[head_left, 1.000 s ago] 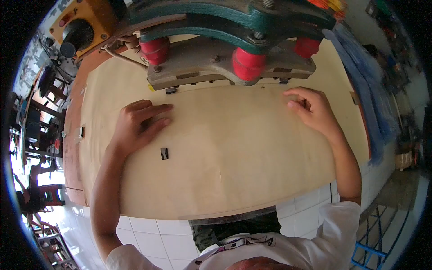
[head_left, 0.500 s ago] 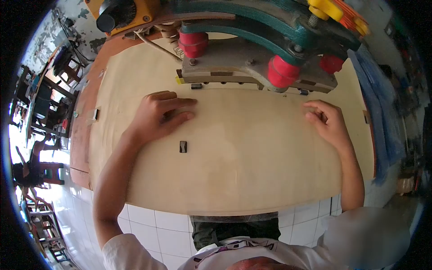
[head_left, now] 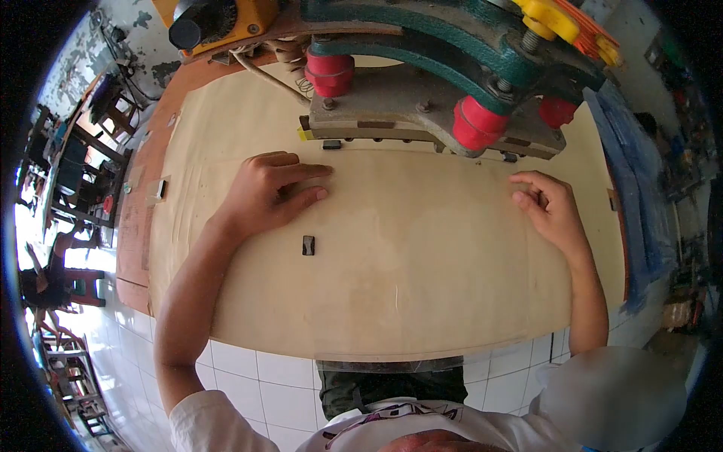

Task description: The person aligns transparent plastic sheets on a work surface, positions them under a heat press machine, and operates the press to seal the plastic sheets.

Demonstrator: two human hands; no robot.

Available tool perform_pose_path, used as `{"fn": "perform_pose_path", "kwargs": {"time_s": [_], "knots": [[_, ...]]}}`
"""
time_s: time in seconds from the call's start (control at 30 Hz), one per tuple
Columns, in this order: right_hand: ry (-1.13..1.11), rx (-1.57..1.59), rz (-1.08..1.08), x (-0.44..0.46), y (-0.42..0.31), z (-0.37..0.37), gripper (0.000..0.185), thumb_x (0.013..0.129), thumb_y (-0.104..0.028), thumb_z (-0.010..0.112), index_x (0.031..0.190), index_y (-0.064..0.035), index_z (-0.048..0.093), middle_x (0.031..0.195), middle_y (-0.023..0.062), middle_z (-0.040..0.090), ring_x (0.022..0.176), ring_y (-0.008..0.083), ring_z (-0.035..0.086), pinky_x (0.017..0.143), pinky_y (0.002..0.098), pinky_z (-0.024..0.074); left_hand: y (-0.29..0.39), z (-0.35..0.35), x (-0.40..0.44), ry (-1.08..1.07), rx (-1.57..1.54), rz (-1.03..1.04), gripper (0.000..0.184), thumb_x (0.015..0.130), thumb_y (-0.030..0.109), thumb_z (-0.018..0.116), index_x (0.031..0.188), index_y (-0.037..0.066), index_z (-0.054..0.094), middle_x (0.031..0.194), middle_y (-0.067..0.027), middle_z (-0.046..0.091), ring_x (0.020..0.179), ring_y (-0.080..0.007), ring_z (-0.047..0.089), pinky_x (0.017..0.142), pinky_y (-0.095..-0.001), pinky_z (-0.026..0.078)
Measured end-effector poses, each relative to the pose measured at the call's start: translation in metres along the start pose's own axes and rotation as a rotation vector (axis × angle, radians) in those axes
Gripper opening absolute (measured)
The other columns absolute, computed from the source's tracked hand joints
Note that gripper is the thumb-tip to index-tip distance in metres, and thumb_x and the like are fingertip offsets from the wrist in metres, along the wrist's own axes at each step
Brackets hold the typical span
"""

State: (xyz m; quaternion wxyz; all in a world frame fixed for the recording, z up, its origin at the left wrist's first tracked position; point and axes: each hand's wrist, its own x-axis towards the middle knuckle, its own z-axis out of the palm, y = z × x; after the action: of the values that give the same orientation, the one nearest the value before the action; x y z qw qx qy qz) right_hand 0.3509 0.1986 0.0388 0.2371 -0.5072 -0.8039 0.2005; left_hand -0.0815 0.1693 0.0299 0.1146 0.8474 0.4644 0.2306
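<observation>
My left hand (head_left: 279,188) rests on the pale board (head_left: 422,301), index finger stretched forward and thumb apart, with nothing held. Below it lies a small dark block (head_left: 309,245). Farther right, my right hand (head_left: 548,200) also touches the board; its fingers are loosely curved, with a gap before the thumb. Ahead of both hands stands a press head (head_left: 376,102) with a metal plate and red rubber mounts. At its front edge sit two more dark blocks, a left one (head_left: 332,145) and a right one (head_left: 510,157). Clear plastic sheeting (head_left: 388,364) shows at the board's near edge.
A green curved arm (head_left: 422,53) with a yellow knob (head_left: 550,19) overhangs the back. An orange box with a black dial (head_left: 218,26) is at the upper left. Blue sheeting (head_left: 633,196) hangs at the right. A red stool (head_left: 84,288) and a seated person are at left.
The view has shifted very slightly. Both hands stay in nearly the same place and pose, and the blocks and press head look unmoved.
</observation>
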Motion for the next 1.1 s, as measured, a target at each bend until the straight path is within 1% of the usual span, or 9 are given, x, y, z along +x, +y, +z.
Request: {"fn": "perform_pose_path", "kwargs": {"time_s": [0.13,0.23,0.33,0.43,0.53,0.77,0.83,0.9,1.1], "knots": [[0.027,0.007,-0.033,-0.001,0.001,0.001,0.024,0.086,-0.012,0.07,0.109,-0.0053,0.068,0.073,0.0059,0.062,0.059,0.0106,0.052,0.058,0.0282,0.0452,-0.008,0.006,-0.001,0.007,0.026,0.049,0.025,0.083,0.019,0.072,0.104,0.007,0.074,0.085,-0.0133,0.07,0.072,-0.0287,0.062,0.071,-0.039,0.052],[-0.018,-0.006,0.029,-0.001,-0.003,-0.002,0.024,0.086,-0.012,0.07,0.109,-0.0047,0.067,0.075,0.0069,0.064,0.061,0.0112,0.054,0.06,0.0285,0.0466,-0.004,0.003,-0.001,-0.004,0.028,0.035,0.023,0.083,0.018,0.072,0.103,0.007,0.074,0.094,-0.0109,0.072,0.074,-0.0276,0.062,0.072,-0.0386,0.053],[-0.004,-0.005,0.002,0.0,0.001,-0.001,0.023,0.086,-0.012,0.07,0.108,-0.0049,0.068,0.075,0.0068,0.064,0.061,0.0112,0.055,0.06,0.0286,0.0469,-0.002,0.002,0.001,-0.027,0.039,-0.013,0.021,0.082,0.017,0.071,0.101,0.006,0.074,0.103,-0.0083,0.073,0.076,-0.0265,0.063,0.072,-0.038,0.053],[-0.014,-0.022,0.01,0.0,0.0,-0.002,0.023,0.086,-0.012,0.07,0.107,-0.0049,0.068,0.074,0.0065,0.064,0.061,0.0109,0.054,0.059,0.0287,0.0466,-0.007,0.005,0.0,0.004,0.033,0.049,0.023,0.081,0.017,0.072,0.1,0.005,0.073,0.1,-0.0092,0.073,0.075,-0.0261,0.062,0.071,-0.038,0.053],[0.004,0.034,0.012,0.0,0.001,0.001,0.022,0.086,-0.013,0.071,0.106,-0.0047,0.068,0.073,0.0063,0.064,0.06,0.0114,0.054,0.058,0.0288,0.0459,-0.005,0.005,0.0,0.012,0.006,0.041,0.024,0.08,0.017,0.073,0.1,0.004,0.073,0.096,-0.0099,0.073,0.074,-0.0259,0.062,0.07,-0.0383,0.053],[-0.011,-0.05,0.025,0.0,0.002,-0.002,0.022,0.086,-0.014,0.071,0.106,-0.0052,0.068,0.074,0.0071,0.065,0.059,0.0131,0.056,0.059,0.0292,0.0472,-0.004,0.006,0.001,0.018,0.026,0.027,0.026,0.081,0.017,0.072,0.104,0.004,0.073,0.081,-0.0122,0.068,0.071,-0.0271,0.06,0.067,-0.0386,0.051],[0.025,-0.044,-0.05,0.0,0.005,0.0,0.021,0.086,-0.014,0.07,0.106,-0.0061,0.069,0.071,0.0075,0.063,0.058,0.0131,0.055,0.058,0.0297,0.0469,-0.006,0.009,0.001,0.041,0.012,0.058,0.027,0.082,0.017,0.071,0.105,0.004,0.072,0.077,-0.0129,0.066,0.07,-0.0277,0.059,0.066,-0.0387,0.051],[0.021,-0.034,-0.036,0.0,0.006,0.001,0.021,0.086,-0.014,0.07,0.105,-0.0066,0.069,0.069,0.0072,0.062,0.057,0.0129,0.055,0.057,0.0296,0.0461,-0.006,0.011,0.002,0.127,0.003,0.106,0.026,0.079,0.018,0.075,0.103,0.008,0.074,0.067,-0.0095,0.06,0.062,-0.0234,0.058,0.059,-0.0355,0.047],[0.0,-0.037,0.001,0.0,0.004,-0.001,0.021,0.086,-0.015,0.07,0.105,-0.0078,0.069,0.064,0.0056,0.059,0.055,0.0115,0.052,0.055,0.0288,0.0437,-0.005,0.009,0.001,0.097,-0.002,0.056,0.026,0.079,0.016,0.075,0.104,0.008,0.074,0.064,-0.0085,0.056,0.058,-0.0215,0.054,0.056,-0.0339,0.045]]}}
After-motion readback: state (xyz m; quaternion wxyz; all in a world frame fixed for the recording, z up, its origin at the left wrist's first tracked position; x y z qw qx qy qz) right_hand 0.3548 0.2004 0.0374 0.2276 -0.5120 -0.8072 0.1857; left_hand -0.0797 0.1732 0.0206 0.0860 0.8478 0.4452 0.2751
